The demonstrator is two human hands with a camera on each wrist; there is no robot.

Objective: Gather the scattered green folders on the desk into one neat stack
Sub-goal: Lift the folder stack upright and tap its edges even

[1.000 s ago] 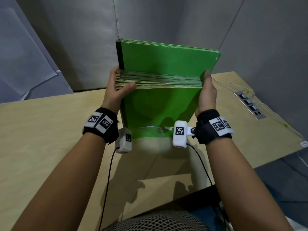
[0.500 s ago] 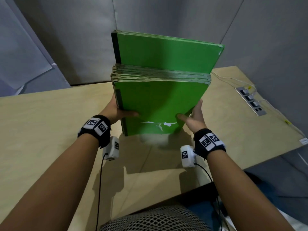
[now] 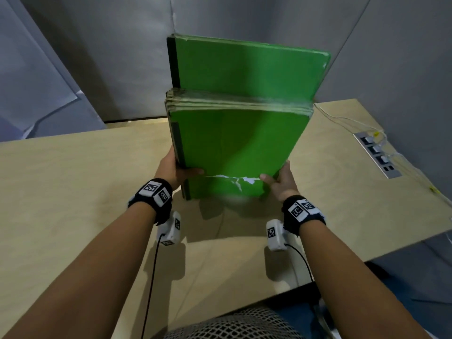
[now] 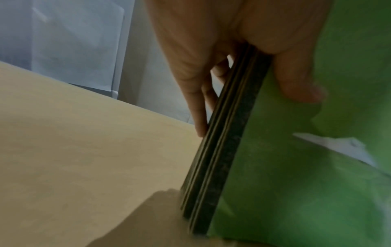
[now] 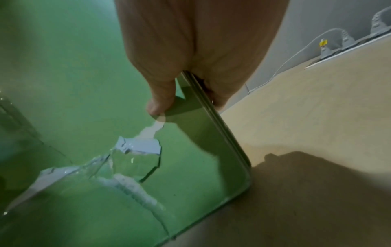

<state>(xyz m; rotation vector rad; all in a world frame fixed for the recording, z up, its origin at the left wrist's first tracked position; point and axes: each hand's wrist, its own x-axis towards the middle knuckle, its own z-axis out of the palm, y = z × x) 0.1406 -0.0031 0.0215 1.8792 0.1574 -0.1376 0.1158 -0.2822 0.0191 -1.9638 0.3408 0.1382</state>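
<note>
A stack of green folders [image 3: 234, 145] stands upright on its lower edge on the desk [image 3: 73, 192], one taller folder [image 3: 247, 69] rising behind the rest. My left hand [image 3: 176, 168] grips the stack's dark spine side low down, thumb on the front cover, fingers behind. My right hand [image 3: 276, 181] grips the opposite side low down, thumb on the front near a torn white patch [image 3: 234, 179]. The left wrist view shows the dark folder edges [image 4: 224, 150] pinched between thumb and fingers. In the right wrist view the thumb presses the front cover [image 5: 84, 83] above the tear.
A pale wooden desk edge runs at the right, with a metal socket strip [image 3: 376, 155] and white cables [image 3: 342, 121] on it. Grey partition walls [image 3: 97, 57] stand close behind the folders. A mesh chair back [image 3: 230, 324] sits at the bottom.
Both hands slid down from the stack's top edges to its lower sides. The stack has tipped more upright and come slightly nearer.
</note>
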